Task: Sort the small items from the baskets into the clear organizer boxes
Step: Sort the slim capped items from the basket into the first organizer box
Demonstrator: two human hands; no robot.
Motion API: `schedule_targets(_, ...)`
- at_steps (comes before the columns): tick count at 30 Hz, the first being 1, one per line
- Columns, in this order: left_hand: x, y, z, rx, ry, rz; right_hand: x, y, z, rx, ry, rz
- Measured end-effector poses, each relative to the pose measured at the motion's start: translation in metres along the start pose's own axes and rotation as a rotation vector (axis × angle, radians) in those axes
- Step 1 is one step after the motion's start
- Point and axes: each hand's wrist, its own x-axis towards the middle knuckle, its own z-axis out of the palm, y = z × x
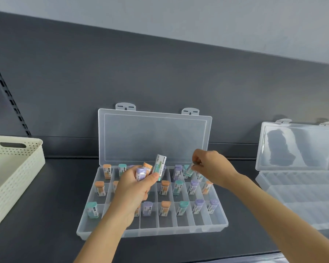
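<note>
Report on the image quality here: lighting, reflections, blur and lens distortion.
Head view: lighting is soft and even, without hard shadows on the dark grey shelf; a dark reflection sits on the upright lid of the clear plastic organizer box at right; the right hand, pinching a small green-capped eraser, looks slightly blurred; the wide-angle lens tilts and bows the wall line.

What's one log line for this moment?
left hand: grips bunch of small sleeved erasers | right hand: pinches teal eraser at open clear plastic organizer box
</note>
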Motion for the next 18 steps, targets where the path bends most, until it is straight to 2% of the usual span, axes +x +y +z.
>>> schedule_targets(7,-0.003,-0.003,0.005,-0.034,0.063,-0.038,0.013,-0.002,0.010,-0.165,-0.068,-0.133)
schedule_targets(18,-0.005,-0.004,0.002,0.008,0.116,-0.023,0.022,-0.005,0.025,-0.349,-0.083,-0.168)
